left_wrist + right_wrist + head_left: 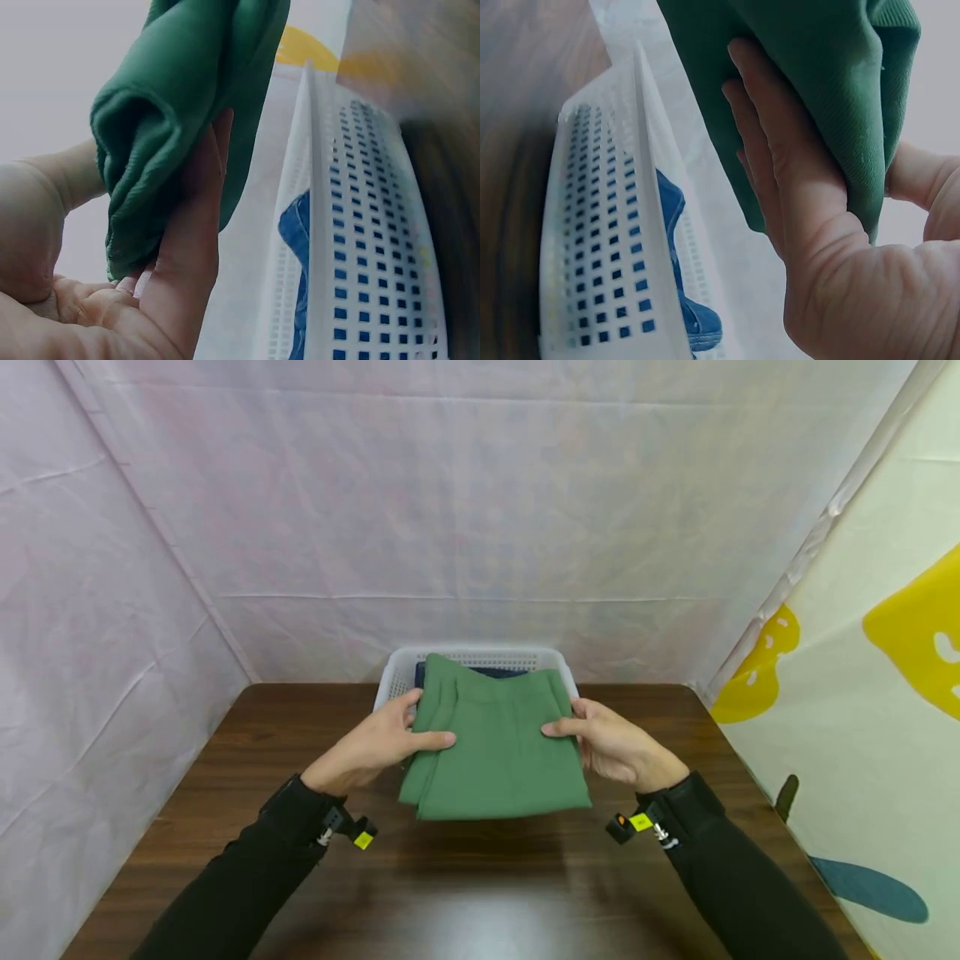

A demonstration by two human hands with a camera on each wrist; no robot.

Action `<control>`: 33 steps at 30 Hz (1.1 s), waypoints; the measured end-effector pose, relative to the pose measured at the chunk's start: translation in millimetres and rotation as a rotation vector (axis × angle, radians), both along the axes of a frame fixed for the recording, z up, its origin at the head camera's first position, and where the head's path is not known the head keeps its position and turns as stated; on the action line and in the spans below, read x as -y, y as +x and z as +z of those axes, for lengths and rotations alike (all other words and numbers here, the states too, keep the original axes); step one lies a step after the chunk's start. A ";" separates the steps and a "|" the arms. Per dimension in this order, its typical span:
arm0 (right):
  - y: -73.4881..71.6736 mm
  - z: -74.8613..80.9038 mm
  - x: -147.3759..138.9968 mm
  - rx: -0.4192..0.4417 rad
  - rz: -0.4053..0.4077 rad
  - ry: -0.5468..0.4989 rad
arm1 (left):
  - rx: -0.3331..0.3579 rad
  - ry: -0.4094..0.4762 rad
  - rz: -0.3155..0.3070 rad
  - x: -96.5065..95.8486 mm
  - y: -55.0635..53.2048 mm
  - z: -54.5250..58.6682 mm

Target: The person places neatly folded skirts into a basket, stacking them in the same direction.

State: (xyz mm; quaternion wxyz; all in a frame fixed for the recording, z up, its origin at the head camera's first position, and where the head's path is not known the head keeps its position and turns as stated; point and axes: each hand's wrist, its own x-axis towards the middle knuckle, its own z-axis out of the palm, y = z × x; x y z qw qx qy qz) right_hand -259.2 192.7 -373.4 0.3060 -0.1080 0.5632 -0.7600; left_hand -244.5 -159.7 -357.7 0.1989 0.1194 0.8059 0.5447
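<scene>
A folded green garment (pixel 502 743), of woven cloth and perhaps trousers, is held level in front of a white perforated basket (pixel 382 685). My left hand (pixel 386 735) grips its left edge, thumb on top and fingers beneath. At the opposite edge my right hand (pixel 611 739) pinches it the same way. Both wrist views show the green cloth (pixel 195 67) raised above the basket's rim, with fingers spread under it. Dark blue cloth (pixel 671 202), which looks like denim, lies inside the basket, mostly hidden by the green garment in the head view.
The basket stands at the back of a brown wooden table (pixel 300 727), near a pale fabric wall (pixel 480 527). Another fabric wall with yellow shapes (pixel 757 668) rises on the right. A small camera is strapped to each wrist.
</scene>
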 end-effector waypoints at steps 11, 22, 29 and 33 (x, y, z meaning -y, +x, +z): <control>-33.6 18.7 0.4 -0.008 0.016 0.092 | 0.085 0.183 -0.016 -6.3 -36.3 12.6; -68.3 23.7 8.2 0.038 -0.001 0.127 | 0.134 0.125 0.053 -9.5 -72.5 14.2; -90.0 18.9 18.5 0.072 -0.012 0.136 | 0.153 0.094 0.063 -9.7 -93.5 9.3; -99.1 16.2 22.4 0.092 -0.015 0.132 | 0.151 0.033 0.076 -11.0 -103.1 7.5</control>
